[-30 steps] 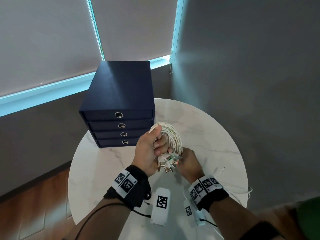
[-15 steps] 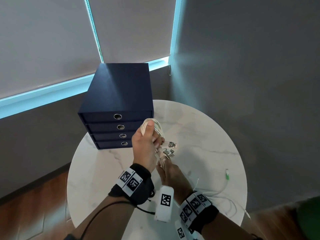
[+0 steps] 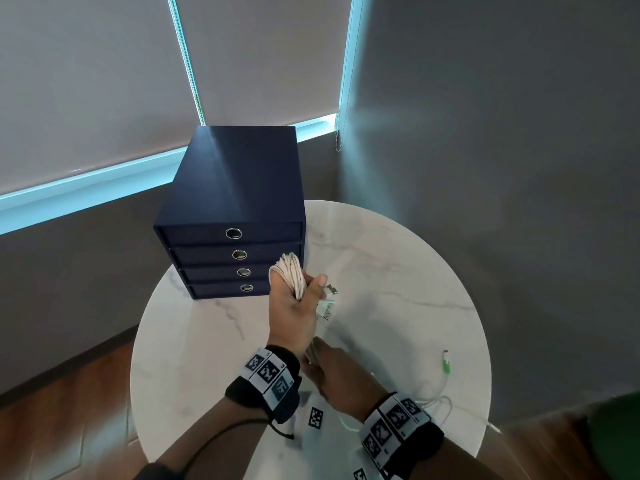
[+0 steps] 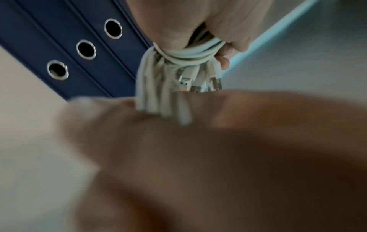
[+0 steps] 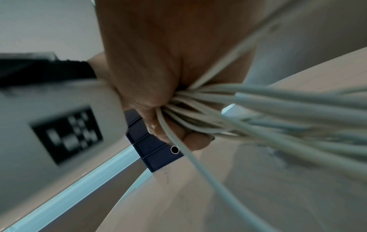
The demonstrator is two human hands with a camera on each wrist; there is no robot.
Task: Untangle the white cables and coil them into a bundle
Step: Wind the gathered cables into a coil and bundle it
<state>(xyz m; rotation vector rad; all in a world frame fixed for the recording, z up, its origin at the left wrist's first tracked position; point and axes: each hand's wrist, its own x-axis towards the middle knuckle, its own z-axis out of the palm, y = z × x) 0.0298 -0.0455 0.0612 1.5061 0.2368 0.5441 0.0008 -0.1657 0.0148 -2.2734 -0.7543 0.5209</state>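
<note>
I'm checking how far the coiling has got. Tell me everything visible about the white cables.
The white cables are thin, smooth cords looped into a coil, held above the round marble table. The left hand grips the coil; metal connector ends stick out beside it. The right hand grips the strands trailing below.

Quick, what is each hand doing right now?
Left hand: grips the coiled white cables.
Right hand: grips the loose cable strands below.
</note>
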